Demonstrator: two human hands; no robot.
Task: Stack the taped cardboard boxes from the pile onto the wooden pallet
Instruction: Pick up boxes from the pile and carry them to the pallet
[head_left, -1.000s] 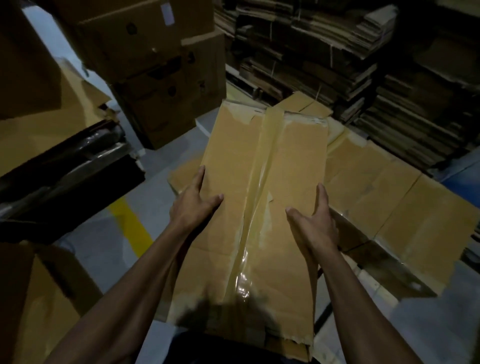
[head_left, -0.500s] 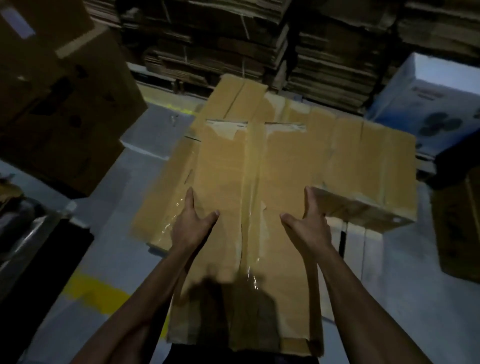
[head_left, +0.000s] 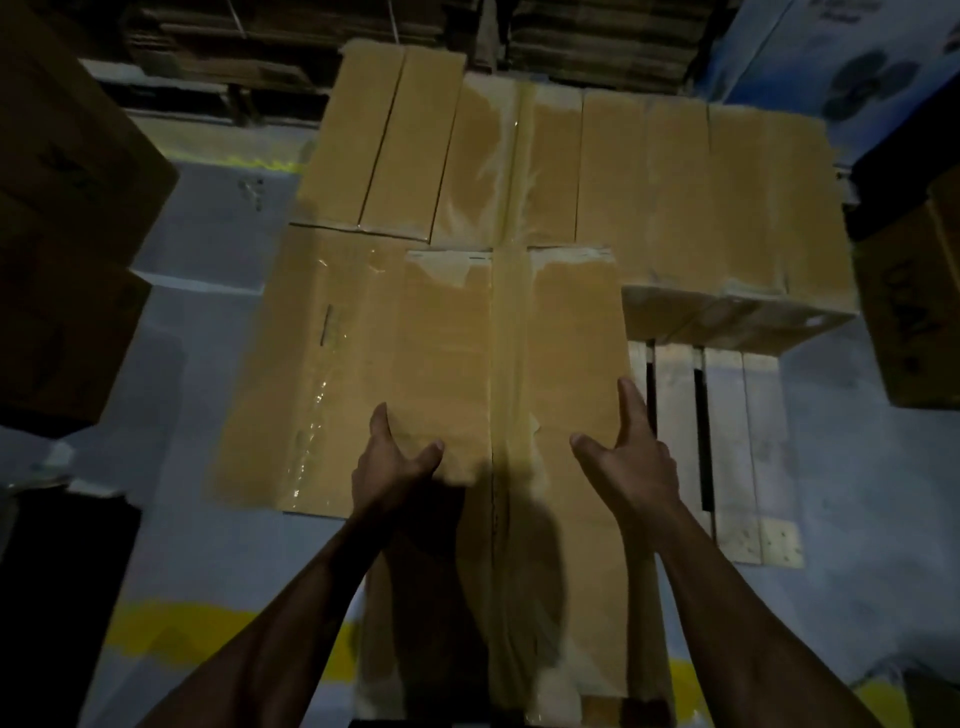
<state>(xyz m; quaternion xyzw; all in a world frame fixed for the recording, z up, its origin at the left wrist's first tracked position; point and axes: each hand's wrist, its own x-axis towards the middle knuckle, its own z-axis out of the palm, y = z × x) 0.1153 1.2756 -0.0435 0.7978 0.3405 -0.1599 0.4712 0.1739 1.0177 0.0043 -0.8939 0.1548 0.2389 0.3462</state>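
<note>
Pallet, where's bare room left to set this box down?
Bare slats show at the pallet's near right corner, in front of the right-hand boxes and beside the held box. The far row and the left are already covered with boxes.

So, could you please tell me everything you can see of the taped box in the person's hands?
The long brown cardboard box lies flat and lengthwise away from the camera, a glossy clear tape strip down its middle. The left hand and right hand hold its side edges. Its far end overlaps the stacked boxes; bare pallet slats show to its right.
</note>
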